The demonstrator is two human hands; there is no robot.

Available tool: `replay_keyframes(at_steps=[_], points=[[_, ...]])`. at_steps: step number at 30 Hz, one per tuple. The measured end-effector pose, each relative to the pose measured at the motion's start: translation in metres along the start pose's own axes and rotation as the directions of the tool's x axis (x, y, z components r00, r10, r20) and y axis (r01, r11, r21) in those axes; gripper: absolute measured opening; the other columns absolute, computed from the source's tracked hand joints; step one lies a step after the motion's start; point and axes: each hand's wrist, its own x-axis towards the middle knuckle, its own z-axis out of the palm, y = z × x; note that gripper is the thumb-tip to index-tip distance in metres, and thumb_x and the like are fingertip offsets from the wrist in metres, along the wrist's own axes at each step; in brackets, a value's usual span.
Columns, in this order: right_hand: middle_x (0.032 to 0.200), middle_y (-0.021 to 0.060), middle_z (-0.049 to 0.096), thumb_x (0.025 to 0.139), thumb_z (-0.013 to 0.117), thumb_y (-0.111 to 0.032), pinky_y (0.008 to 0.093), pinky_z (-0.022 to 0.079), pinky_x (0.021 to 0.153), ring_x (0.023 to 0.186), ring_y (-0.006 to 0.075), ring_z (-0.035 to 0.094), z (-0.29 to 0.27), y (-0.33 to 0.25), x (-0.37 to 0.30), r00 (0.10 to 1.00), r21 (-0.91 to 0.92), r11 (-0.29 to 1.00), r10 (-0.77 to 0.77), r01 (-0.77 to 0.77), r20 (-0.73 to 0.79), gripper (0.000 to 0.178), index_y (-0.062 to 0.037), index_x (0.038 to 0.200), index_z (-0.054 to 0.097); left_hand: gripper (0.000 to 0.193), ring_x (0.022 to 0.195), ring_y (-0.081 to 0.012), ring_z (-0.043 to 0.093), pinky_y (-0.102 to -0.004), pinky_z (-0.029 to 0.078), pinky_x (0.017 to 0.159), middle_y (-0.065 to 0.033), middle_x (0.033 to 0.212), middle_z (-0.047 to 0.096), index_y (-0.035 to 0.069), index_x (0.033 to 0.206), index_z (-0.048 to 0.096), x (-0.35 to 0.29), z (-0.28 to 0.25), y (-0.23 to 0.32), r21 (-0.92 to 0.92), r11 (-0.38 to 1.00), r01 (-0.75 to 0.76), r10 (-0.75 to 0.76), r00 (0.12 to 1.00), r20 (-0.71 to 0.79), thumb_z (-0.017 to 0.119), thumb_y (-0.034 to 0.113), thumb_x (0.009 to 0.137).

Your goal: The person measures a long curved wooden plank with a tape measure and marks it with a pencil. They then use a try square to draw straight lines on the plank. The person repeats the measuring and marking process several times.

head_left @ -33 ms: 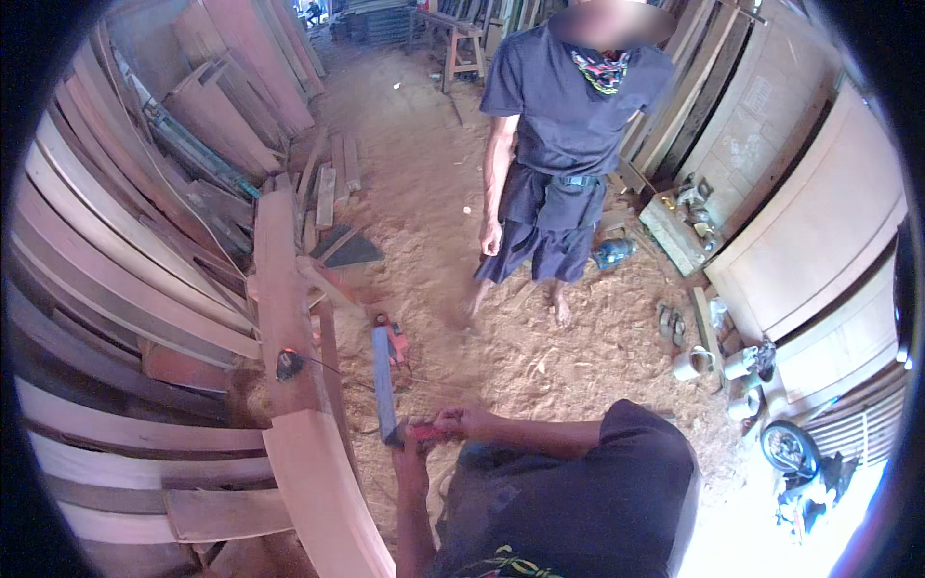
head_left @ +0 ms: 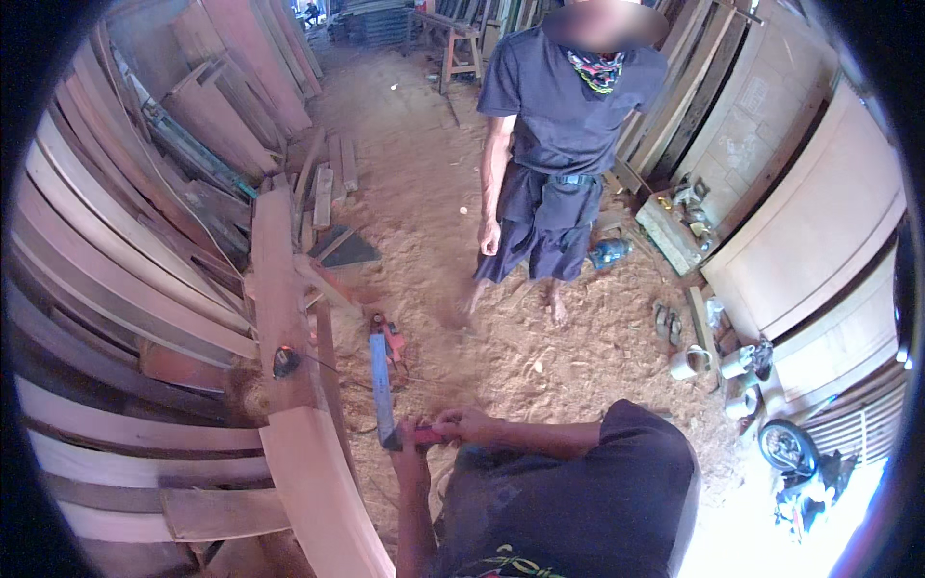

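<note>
An L-shaped carpenter's square point(head_left: 383, 390) with a long bluish blade and a red handle is in both my hands, low in front of me. The blade points away from me, right of the wooden beam. My left hand point(head_left: 411, 458) is closed around the handle near the corner. Farther right, my right hand point(head_left: 467, 425) is closed on the handle's other end. Just beyond the blade's far tip, a red power tool point(head_left: 390, 341) lies on the sawdust. The long wooden beam point(head_left: 279, 241) and a pale board point(head_left: 313, 472) run along my left.
A co-worker point(head_left: 568, 135) stands ahead, arms hanging. A small dark object point(head_left: 285, 361) sits on the beam. Stacked planks point(head_left: 116, 279) fill the left side. At the right are mugs point(head_left: 689, 362), sandals point(head_left: 667, 323), a blue bottle point(head_left: 609, 252) and leaning panels point(head_left: 800, 222).
The view has shifted slightly. The square's blade has turned a little and shows a brighter blue. Both hands keep their hold on the handle.
</note>
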Motion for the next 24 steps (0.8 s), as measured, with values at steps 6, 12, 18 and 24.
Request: replay_keyframes(at_steps=[6, 12, 18, 24], points=[[0.09, 0.0032, 0.071, 0.103, 0.067, -0.044, 0.0279, 0.052, 0.066, 0.078, 0.0106, 0.066, 0.012, -0.012, -0.03, 0.996, -0.212, 0.976, -0.034, 0.052, 0.087, 0.038, -0.0066, 0.104, 0.071, 0.043, 0.101, -0.0265, 0.07, -0.0405, 0.057, 0.089, -0.0164, 0.112, 0.07, -0.004, 0.13, 0.055, -0.036, 0.023, 0.007, 0.047, 0.986, -0.162, 0.165, 0.983, -0.082, 0.059, 0.033, 0.108], [0.084, 0.0018, 0.071, 0.103, 0.065, -0.046, 0.0298, 0.052, 0.064, 0.075, 0.0114, 0.067, 0.032, -0.005, -0.007, 0.947, -0.308, 0.933, -0.085, 0.185, 0.311, 0.041, -0.0054, 0.101, 0.07, 0.05, 0.062, -0.0163, 0.064, -0.031, 0.051, 0.054, -0.0124, 0.094, 0.073, -0.002, 0.125, 0.056, -0.063, 0.005, 0.05, 0.247, 0.953, -0.178, 0.216, 0.967, -0.137, 0.056, 0.046, 0.108], [0.078, 0.0068, 0.071, 0.103, 0.063, -0.049, 0.0351, 0.056, 0.062, 0.067, 0.0158, 0.07, 0.017, 0.008, 0.024, 0.933, -0.437, 0.83, -0.261, 0.347, 0.247, 0.045, -0.0038, 0.099, 0.068, 0.045, 0.055, -0.0124, 0.06, -0.0266, 0.046, 0.042, -0.0119, 0.092, 0.073, 0.004, 0.129, 0.05, -0.075, -0.02, 0.055, 0.312, 0.936, -0.161, 0.249, 0.931, -0.267, 0.058, 0.044, 0.107], [0.078, 0.009, 0.072, 0.11, 0.048, -0.049, 0.0374, 0.057, 0.064, 0.067, 0.0178, 0.071, -0.001, -0.02, 0.015, 0.987, -0.223, 0.963, -0.137, 0.152, 0.082, 0.046, -0.0071, 0.121, 0.063, 0.032, 0.054, -0.0109, 0.06, -0.0272, 0.046, 0.04, -0.0099, 0.087, 0.072, 0.004, 0.116, 0.059, -0.081, -0.054, 0.05, 0.468, 0.871, -0.15, 0.246, 0.958, -0.151, 0.062, 0.034, 0.106]])
